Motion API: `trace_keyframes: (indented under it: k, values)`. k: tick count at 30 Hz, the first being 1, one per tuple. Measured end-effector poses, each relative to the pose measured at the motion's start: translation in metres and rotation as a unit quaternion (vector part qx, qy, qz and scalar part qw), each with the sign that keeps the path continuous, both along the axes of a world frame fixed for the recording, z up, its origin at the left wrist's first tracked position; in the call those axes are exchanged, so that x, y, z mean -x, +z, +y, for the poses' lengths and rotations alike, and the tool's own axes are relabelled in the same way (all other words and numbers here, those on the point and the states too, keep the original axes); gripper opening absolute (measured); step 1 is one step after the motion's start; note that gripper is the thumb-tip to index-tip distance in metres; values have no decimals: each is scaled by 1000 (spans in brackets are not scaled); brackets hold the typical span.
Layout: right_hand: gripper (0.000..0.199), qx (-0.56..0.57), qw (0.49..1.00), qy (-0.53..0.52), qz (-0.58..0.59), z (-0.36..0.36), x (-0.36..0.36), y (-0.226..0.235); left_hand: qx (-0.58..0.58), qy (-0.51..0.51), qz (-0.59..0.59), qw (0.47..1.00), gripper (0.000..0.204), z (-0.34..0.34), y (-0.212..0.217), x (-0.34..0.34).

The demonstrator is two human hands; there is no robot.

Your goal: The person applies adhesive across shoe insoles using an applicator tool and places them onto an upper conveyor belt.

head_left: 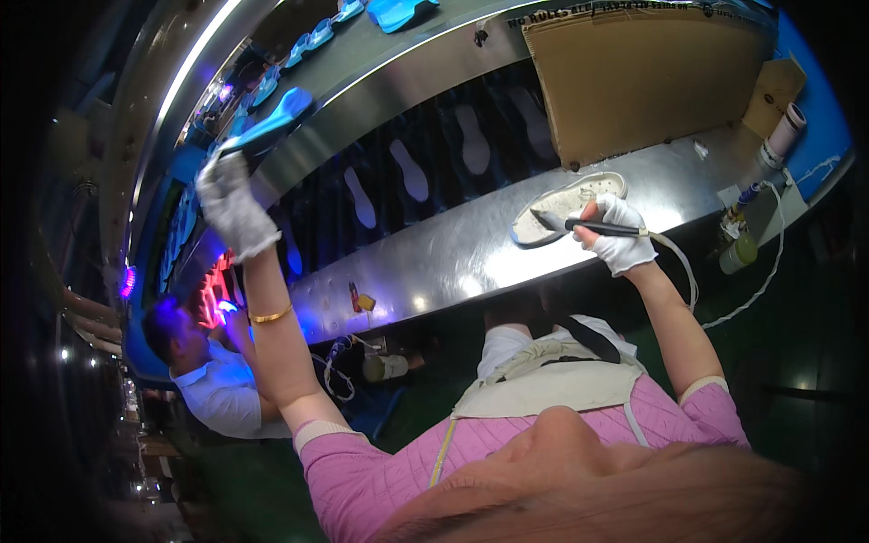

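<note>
Sole on bench, two o'clock, brush over it, pinched in right hand; brushing seems under way, amount left unclear. Left hand, ten o'clock, meets blue piece toward eleven; cannot tell if gripped or finished.

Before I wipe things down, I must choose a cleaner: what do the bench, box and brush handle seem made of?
Bench: probably stainless steel, smooth and shiny, given its bright reflections. Box: likely cardboard, matte, judging by its flat, brown, papery side. Brush handle: perhaps hard plastic, black and smooth-looking; coated metal is possible.
</note>
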State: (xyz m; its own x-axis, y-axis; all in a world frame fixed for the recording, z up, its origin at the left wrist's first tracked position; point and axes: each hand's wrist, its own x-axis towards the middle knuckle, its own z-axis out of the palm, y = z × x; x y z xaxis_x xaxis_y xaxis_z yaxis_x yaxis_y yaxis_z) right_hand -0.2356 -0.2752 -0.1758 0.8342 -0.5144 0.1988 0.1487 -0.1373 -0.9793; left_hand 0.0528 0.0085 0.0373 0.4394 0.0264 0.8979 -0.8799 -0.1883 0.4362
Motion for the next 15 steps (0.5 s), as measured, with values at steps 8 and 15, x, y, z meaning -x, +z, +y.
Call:
trace_keyframes:
  k: [8,15]
  values:
    - [16,-215,973,26,-75,19,-4,-12,41,-635,209,743,46,19,-18,69]
    - [17,-212,972,72,-75,41,-1,9,192,-654,583,441,84,-41,-196,142]
